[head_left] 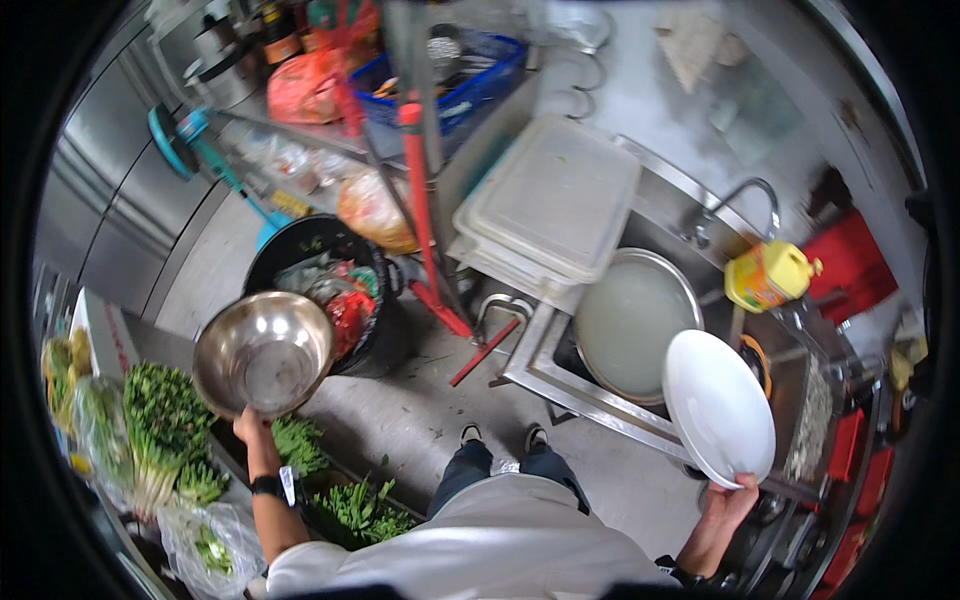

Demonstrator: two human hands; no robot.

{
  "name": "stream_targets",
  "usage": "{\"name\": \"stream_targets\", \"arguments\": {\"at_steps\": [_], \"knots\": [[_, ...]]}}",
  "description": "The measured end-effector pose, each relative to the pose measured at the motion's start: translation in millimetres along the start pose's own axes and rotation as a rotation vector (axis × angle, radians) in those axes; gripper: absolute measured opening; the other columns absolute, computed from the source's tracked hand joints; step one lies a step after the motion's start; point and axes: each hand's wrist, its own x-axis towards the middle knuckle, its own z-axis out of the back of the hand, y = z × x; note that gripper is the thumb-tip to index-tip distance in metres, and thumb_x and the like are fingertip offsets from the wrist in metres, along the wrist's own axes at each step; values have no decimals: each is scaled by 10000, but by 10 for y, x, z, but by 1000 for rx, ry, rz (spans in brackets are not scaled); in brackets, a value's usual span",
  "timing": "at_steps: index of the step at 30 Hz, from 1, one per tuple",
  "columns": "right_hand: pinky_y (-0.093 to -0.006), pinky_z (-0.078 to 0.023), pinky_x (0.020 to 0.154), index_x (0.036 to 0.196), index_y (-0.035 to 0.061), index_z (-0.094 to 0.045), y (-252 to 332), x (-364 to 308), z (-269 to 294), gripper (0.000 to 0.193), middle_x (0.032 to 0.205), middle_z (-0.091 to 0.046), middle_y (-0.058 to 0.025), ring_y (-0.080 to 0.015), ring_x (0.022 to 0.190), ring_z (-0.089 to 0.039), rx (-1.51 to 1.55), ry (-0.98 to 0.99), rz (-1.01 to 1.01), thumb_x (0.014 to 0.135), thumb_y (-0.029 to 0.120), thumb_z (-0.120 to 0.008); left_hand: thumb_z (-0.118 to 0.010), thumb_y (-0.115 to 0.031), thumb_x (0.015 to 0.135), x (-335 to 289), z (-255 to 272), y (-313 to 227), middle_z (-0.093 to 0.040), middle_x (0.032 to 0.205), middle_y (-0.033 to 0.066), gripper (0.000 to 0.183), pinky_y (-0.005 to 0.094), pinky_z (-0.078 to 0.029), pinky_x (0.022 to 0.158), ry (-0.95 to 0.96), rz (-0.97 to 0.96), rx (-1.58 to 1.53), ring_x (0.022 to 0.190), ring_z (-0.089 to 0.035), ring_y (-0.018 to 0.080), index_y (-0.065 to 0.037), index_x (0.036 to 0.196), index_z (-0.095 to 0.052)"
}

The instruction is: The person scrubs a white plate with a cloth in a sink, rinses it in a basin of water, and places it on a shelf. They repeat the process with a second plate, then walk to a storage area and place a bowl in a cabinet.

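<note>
My left hand is closed on the near rim of a round stainless steel bowl. That bowl is tilted and looks bare inside; it hangs beside a black trash bin filled with bags and scraps. On the other side, my right hand grips the lower edge of a white oval dish, which I hold up on a slant at the sink's edge. Behind the dish, a large round metal pot of cloudy water stands in the sink. The fingers beneath both rims are partly hidden.
Stacked lidded plastic tubs cover the sink's left counter. A yellow jug stands near the faucet. Bunches of green vegetables lie at the left. A red pole rises beside the bin, and a blue basket sits beyond.
</note>
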Motion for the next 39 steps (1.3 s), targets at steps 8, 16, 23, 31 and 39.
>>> {"name": "stream_targets", "arguments": {"at_steps": [8,16,23,31,39], "knots": [[-486,-452,1015,1229,-61,-493,217,85,449,650,1248,-551,-206,-354,1180,-523,169,74,-30,580,-20,-495,-551,11,710,-1022,474,374,-497,668,35,61,361,-421,428,46,208,-63,518,-498,192,-34,737,-520],[-492,-492,965,1272,-31,-449,904,227,1461,707,1214,-553,-160,-336,1125,-551,216,-83,91,566,8,-475,-499,25,701,-2945,107,160,-576,861,104,250,417,-539,718,496,246,-58,756,-596,264,45,948,-527],[-452,-527,891,1213,-45,-461,1642,202,2370,647,1138,-551,-144,-311,1010,-583,185,-354,227,570,27,-477,-515,11,704,-4583,-945,351,-562,1032,159,425,509,-502,829,869,453,112,950,-575,335,69,1124,-491],[-218,-410,412,1114,-53,-489,2141,100,3212,549,941,-574,-88,-170,649,-574,219,-482,302,568,3,-470,-563,18,751,-5802,-3189,1382,-580,806,97,220,388,-411,390,1045,421,409,594,-571,232,0,970,-556],[-331,-560,663,1191,-66,-483,2050,-272,3497,659,1079,-584,-153,-277,902,-626,277,-687,393,538,26,-479,-632,-71,762,-6228,-4613,1708,-594,1058,248,405,462,-582,487,1018,-218,1144,839,-666,394,48,1129,-512]]}}
